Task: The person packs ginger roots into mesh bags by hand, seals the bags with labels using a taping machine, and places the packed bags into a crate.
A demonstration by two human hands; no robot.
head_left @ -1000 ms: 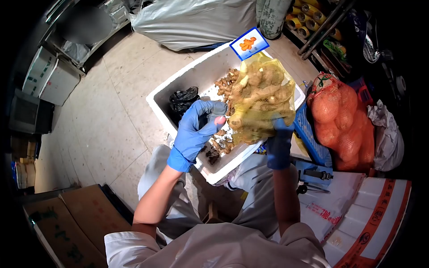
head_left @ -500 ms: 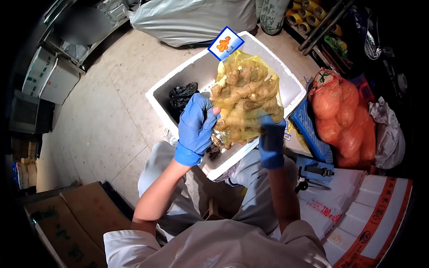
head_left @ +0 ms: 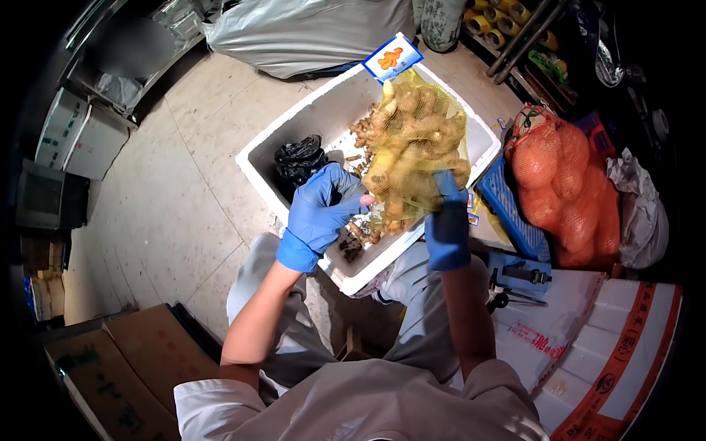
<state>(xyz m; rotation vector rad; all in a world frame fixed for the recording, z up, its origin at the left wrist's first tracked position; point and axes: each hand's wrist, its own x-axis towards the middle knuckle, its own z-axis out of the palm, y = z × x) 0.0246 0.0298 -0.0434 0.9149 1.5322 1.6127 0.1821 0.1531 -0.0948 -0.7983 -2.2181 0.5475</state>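
Presently, in the head view, the yellow net bag of ginger (head_left: 419, 132) is being held over the white foam box (head_left: 283, 121), its far end being marked by a blue-edged label (head_left: 393, 59). Its lower right corner is being gripped by the gloved right hand (head_left: 448, 231), with mesh being gathered at the fingers. At the gloved left hand (head_left: 312, 213), a narrow gap is being left between thumb and curled fingers beside the bag; whether mesh is being pinched there cannot be told. A bare pink fingertip is being exposed through that glove

For sound handling, the following is being advised: the weight being borne from beneath by a full palm, the mesh being taken in broad folds rather than single strands, and the bag being kept low within the walls. Strain on the thin net is being judged the chief risk

Inside the box, loose ginger pieces (head_left: 360, 132), dark crumbs (head_left: 350, 246) and a black plastic bag (head_left: 298, 158) are being contained. Beyond, the tiled floor (head_left: 176, 140) is being marked by dirt, and the box is being flanked by a blue basket (head_left: 515, 220) and a red net sack (head_left: 566, 184)
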